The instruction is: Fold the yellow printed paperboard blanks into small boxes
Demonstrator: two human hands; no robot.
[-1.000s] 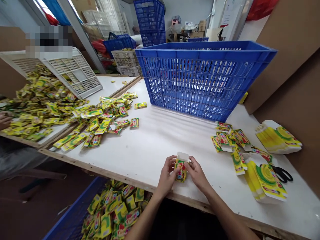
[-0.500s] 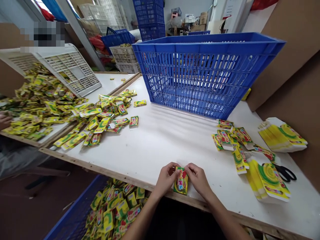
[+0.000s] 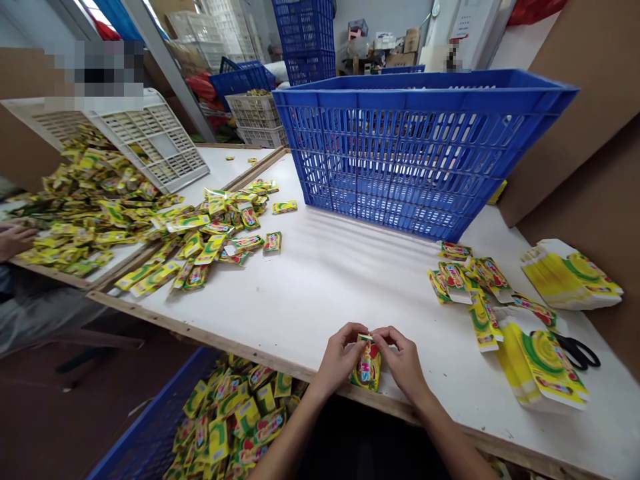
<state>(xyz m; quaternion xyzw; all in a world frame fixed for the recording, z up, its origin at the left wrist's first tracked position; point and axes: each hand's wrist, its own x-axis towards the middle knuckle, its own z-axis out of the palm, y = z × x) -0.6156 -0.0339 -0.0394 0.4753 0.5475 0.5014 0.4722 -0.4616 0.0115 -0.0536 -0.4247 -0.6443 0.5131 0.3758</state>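
Note:
A small yellow and green crayon box (image 3: pixel 367 370) is between my hands, low over the table's front edge. My left hand (image 3: pixel 341 355) grips its left side, thumb on the printed front and fingers behind. From the right, my right hand (image 3: pixel 401 357) pinches the box's top edge, its thumb and index finger close to the left fingertips. The flap at that top end is mostly hidden by my fingers. To the right lie several similar boxes (image 3: pixel 483 319) and a stack of flattened yellow cartons (image 3: pixel 543 360), with black scissors (image 3: pixel 580 352) partly behind it.
A large blue crate (image 3: pixel 425 160) stands across the table. On the left are a heap of crayon boxes (image 3: pixel 210 233), a tipped white crate (image 3: pixel 155 143) and another person's hand (image 3: pixel 17 239). Below the edge, a blue bin (image 3: pixel 150 427) holds many boxes. More flat cartons (image 3: pixel 573 275) lie far right.
My right fingers have moved inward along the box's top edge, closer to my left fingers. The whole view has shifted slightly. On the left, the other person's hand has moved a little.

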